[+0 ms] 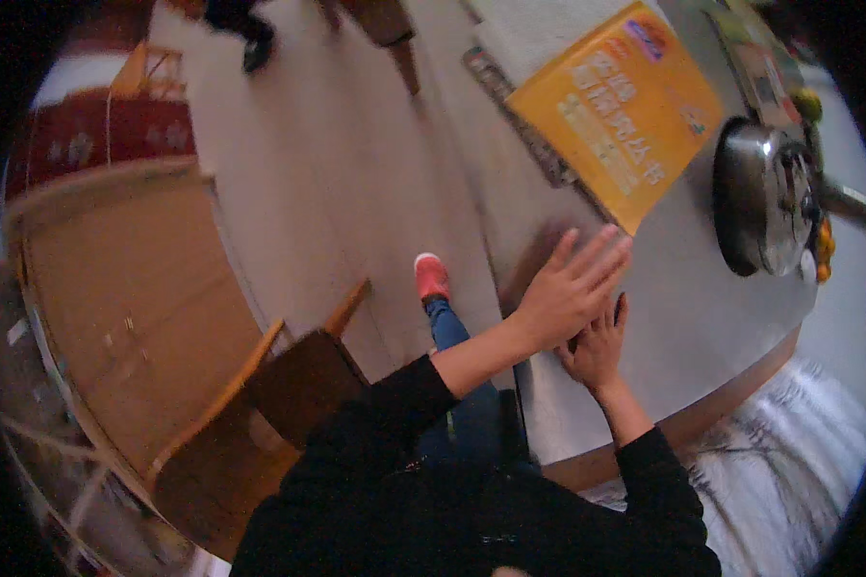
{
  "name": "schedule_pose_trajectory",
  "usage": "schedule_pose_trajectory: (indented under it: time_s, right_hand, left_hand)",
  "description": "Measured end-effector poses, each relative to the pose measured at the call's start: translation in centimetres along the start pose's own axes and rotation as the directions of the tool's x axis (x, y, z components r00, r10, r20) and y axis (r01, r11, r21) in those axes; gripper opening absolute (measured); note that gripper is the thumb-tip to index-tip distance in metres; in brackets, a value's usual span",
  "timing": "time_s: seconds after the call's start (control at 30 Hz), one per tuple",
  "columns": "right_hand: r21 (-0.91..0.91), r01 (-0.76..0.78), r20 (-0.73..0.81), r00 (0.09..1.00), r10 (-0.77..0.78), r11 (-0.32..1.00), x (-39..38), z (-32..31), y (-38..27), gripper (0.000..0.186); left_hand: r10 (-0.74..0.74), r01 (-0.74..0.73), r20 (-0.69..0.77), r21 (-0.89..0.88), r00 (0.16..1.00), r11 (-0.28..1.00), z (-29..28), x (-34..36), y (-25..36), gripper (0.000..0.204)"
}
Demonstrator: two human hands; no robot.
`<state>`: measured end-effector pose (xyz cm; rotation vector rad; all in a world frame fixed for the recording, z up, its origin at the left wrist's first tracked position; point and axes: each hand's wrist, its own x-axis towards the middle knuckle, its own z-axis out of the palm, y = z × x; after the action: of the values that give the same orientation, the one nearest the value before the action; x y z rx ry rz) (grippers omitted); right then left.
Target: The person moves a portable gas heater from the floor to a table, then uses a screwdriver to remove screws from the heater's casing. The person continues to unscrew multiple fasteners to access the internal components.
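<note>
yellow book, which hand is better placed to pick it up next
Probably the left hand: its extended fingers are right by the near corner of the yellow book. The right hand is farther back from it, partly hidden behind the left in this view.

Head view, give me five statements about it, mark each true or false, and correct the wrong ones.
1. The flat yellow printed book lies left of the shiny silver metal pan. True.
2. The left hand is gripping the book. False: its fingers are outstretched near the book's lower corner.
3. The left hand is nearer the book than the right hand is. True.
4. The person's long sleeves are white. False: the sleeves are black.
5. A coral-red, white-toed shoe is visible. True.
</note>
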<state>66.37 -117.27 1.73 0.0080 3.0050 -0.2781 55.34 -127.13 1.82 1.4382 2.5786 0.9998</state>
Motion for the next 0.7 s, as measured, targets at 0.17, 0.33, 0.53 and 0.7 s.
schedule_pose_trajectory:
  time_s: [0.17,0.33,0.53,0.7]
  right_hand:
    - [0.069,-0.085,0.021,0.996,0.084,0.994,-0.9,0.9,0.3,0.051]
    - [0.194,-0.285,0.052,0.959,0.280,0.939,-0.8,1.0,0.4,0.050]
    - [0.287,-0.484,-0.060,0.852,0.519,0.827,-0.6,0.1,-1.1,0.045]
    - [0.292,-0.712,-0.125,0.633,0.764,0.638,-0.3,0.9,-2.5,0.043]
  left_hand:
    - [0.411,-0.368,0.432,-0.184,0.803,0.912,2.2,3.0,-2.9,0.050]
    - [0.419,-0.280,0.538,-0.323,0.731,0.904,1.9,4.4,-2.9,0.062]
    - [0.396,-0.324,0.695,-0.242,0.600,0.915,0.3,6.0,-0.8,0.069]
    - [0.502,-0.508,0.692,-0.223,0.518,0.832,0.9,4.7,-0.8,0.073]
